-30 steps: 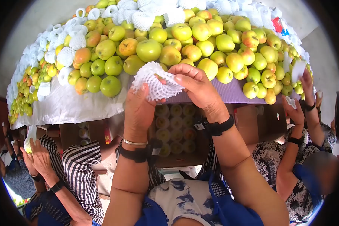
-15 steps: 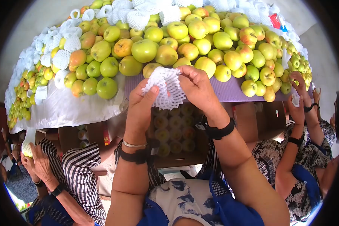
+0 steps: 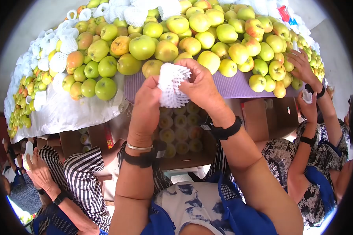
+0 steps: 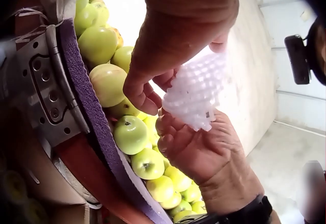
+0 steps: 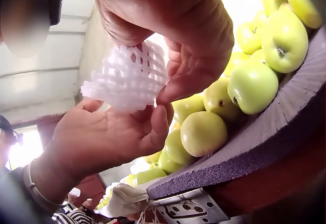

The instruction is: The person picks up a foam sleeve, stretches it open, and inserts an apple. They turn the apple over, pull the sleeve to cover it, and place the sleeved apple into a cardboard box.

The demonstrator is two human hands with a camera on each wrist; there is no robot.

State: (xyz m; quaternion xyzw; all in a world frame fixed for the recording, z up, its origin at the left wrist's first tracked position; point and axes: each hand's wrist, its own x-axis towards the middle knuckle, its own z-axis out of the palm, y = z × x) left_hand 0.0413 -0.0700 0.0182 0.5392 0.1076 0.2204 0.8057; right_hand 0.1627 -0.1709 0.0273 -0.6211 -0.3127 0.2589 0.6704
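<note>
Both hands hold a white foam net sleeve [image 3: 171, 88] in front of the apple pile. My left hand [image 3: 144, 107] pinches its left side between thumb and fingers. On the other side my right hand [image 3: 203, 88] pinches the netting by its edge. From the left wrist view, the foam net [image 4: 196, 89] looks crumpled and spans the two hands. No apple shows inside the foam net [image 5: 132, 76] in the right wrist view. Just behind the hands lie green and reddish apples [image 3: 141, 47], the nearest of them [image 3: 152, 68] close to my fingers.
The apples rest on a purple ribbed pad [image 3: 233, 86], with white foam nets [image 3: 135, 15] heaped behind. Below the edge stands a cardboard box [image 3: 188, 160] with rows of apples. People work at both sides, a hand [image 3: 302, 66] reaching in on the right. A metal hinge [image 4: 53, 81] sits under the pad.
The foam net has turned from lying sideways to hanging more upright between the hands and looks narrower. The apple pile has shifted slightly left in view. The neighbour's hand at right now reaches over the apples.
</note>
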